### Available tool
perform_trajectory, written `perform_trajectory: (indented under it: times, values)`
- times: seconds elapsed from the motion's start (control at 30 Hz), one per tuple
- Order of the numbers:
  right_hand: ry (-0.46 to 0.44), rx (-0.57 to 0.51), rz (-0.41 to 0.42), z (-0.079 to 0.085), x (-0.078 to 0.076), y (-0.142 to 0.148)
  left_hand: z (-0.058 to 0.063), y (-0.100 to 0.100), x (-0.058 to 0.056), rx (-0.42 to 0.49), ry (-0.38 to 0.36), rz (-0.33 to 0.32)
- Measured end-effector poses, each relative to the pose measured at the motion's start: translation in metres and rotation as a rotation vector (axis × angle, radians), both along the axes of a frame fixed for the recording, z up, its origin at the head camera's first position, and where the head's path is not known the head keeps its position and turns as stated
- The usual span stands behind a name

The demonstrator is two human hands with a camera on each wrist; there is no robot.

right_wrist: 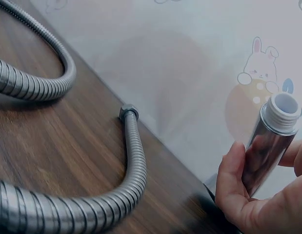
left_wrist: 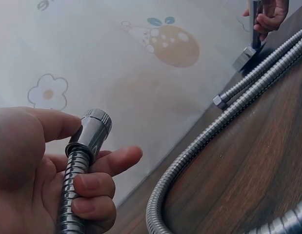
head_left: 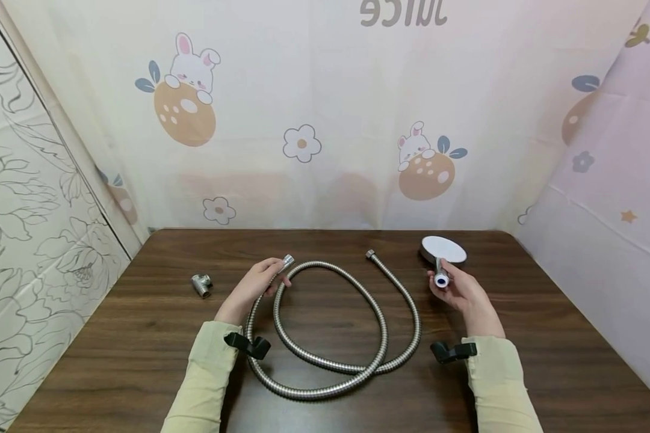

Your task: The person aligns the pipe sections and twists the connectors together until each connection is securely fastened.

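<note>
A wooden table (head_left: 141,343) bears a ribbed metal hose (head_left: 303,394), looped and crossing itself; the left hand (head_left: 253,287) grips one end of it, fingers curled round; the right hand (head_left: 464,293), to the right of the loops, grasps a white-disced shower head (head_left: 444,249) by its handle (right_wrist: 275,141); a short metal fitting (head_left: 201,285) lies on the table, left of the left hand

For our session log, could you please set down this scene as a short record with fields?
Left grip: holds the metal hose near its cone-shaped end fitting
Right grip: holds the shower head by its handle
Hose layout: loops across the dark wooden table, its nut end free
Joined: no, hose and shower head are apart
Also present: small metal fitting, lying left of the hose
</note>
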State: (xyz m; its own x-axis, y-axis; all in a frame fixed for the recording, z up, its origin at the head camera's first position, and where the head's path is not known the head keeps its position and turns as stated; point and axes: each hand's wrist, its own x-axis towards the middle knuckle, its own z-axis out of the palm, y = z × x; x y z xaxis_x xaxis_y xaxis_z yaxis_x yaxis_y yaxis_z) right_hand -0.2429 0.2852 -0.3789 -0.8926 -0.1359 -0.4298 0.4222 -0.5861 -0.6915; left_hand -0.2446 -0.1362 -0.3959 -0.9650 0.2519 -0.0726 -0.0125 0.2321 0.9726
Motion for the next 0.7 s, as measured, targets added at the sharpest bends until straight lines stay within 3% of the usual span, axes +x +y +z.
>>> perform_trajectory:
  times: [0.33, 0.5, 0.7]
  values:
    - [0.016, -0.082, -0.065, 0.001, 0.000, -0.011, 0.006, 0.007, 0.004, -0.035, -0.009, -0.034]
    - [0.016, -0.096, -0.067, 0.003, -0.002, -0.016, 0.008, 0.011, 0.005, -0.022, -0.006, -0.011]
    - [0.046, 0.003, -0.026, 0.004, -0.005, -0.026, 0.012, 0.015, 0.006, -0.011, -0.013, -0.023]
